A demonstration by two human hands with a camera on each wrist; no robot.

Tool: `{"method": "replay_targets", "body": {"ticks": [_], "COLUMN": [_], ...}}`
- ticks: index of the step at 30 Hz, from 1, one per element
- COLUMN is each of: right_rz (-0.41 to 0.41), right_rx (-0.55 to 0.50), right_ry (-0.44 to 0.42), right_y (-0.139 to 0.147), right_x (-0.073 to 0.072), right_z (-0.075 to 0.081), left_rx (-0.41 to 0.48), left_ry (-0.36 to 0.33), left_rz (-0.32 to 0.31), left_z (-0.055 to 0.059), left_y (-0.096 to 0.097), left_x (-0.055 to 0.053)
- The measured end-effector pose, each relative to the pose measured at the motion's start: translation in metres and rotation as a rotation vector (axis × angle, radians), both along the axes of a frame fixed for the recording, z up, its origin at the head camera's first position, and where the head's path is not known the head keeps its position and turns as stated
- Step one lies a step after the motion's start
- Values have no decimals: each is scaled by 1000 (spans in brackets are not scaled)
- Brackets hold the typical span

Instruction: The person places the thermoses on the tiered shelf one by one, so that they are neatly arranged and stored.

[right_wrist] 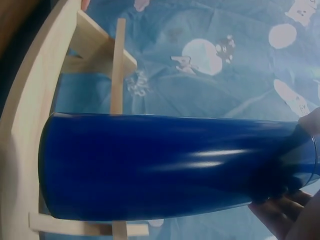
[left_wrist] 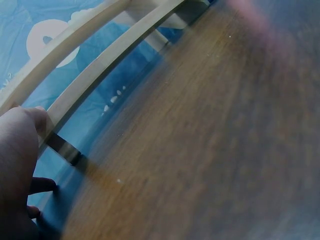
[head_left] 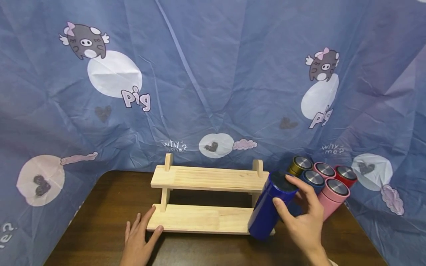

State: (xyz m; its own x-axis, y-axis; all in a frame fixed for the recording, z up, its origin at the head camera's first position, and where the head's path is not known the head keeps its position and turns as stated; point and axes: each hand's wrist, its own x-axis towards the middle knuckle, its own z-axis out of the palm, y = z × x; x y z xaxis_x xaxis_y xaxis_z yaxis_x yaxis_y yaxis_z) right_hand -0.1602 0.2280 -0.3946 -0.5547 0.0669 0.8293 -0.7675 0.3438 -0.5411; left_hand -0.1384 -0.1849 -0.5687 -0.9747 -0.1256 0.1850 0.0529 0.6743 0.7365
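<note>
A glossy blue thermos bottle [head_left: 266,210] with a dark lid is held by my right hand [head_left: 304,218], thumb and fingers around its upper end. It leans, its base over the right end of the lower board of a two-tier wooden shelf rack [head_left: 199,218]. In the right wrist view the bottle [right_wrist: 160,167] lies across the picture, its base end overlapping the board. My left hand [head_left: 139,236] rests at the left end of the lower board, thumb on its front corner, fingers spread. The left wrist view shows that hand [left_wrist: 20,145] against the board's end.
Behind my right hand stand several thermos bottles with steel-topped lids: gold [head_left: 294,168], dark blue [head_left: 311,179], red [head_left: 347,177] and two pink, one pink bottle [head_left: 329,203] nearest. A blue printed cloth [head_left: 213,74] hangs behind the dark wooden table [head_left: 100,214].
</note>
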Motion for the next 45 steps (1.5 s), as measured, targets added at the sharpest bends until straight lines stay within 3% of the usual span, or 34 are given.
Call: {"method": "replay_targets", "body": {"ticks": [12,19,29,38,45], "right_rz": [62,196,174,241,271], "right_rx": [-5,-72,23,-36,-25], "right_ry": [-21,-55,-8,-56,-69], "right_y": [-27,-47,-68,-85,-104], "right_x": [-16,-26,-50,-59,-72], "right_z": [17,34,43,55,59], "left_rx": [6,12,3,-1,0], "left_ry": [11,32,17,-25,-25], "left_rz": [-3,0,-6,-6,-5], "left_z": [-2,-2,-2,0,0], "left_y": [0,-1,-2,-1,0], "left_x": [0,0,0,-1,-1]}}
